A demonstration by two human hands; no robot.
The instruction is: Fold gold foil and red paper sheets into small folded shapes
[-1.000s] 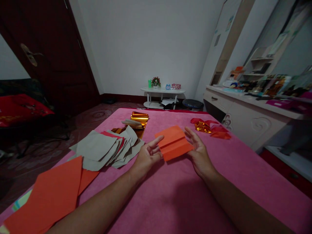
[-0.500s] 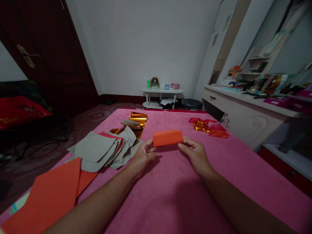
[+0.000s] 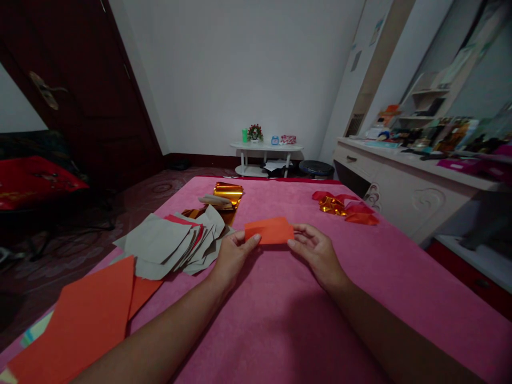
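Note:
A small orange piece of paper [image 3: 272, 231], apparently folded into a rectangle, is held up in front of me over the pink cloth. My left hand [image 3: 235, 253] pinches its left end, thumb on the face towards me and fingers behind. At the other end, my right hand [image 3: 318, 250] grips the right edge, its thumb at the lower corner. Just left of my left hand lies a spread stack of grey paper sheets [image 3: 156, 240] with a red piece among them. Larger orange sheets [image 3: 92, 314] lie beside my left forearm.
Behind the grey stack sits gold foil [image 3: 230, 192]. Crumpled red and gold pieces [image 3: 334, 205] lie at the far right of the pink cloth [image 3: 280, 320]. A dresser [image 3: 404, 181] stands along the right, a small white table [image 3: 266, 146] by the wall.
The orange paper has shifted slightly left and tilted, showing more of its face. My left thumb has moved from below it onto its front. The right hand still holds the other end.

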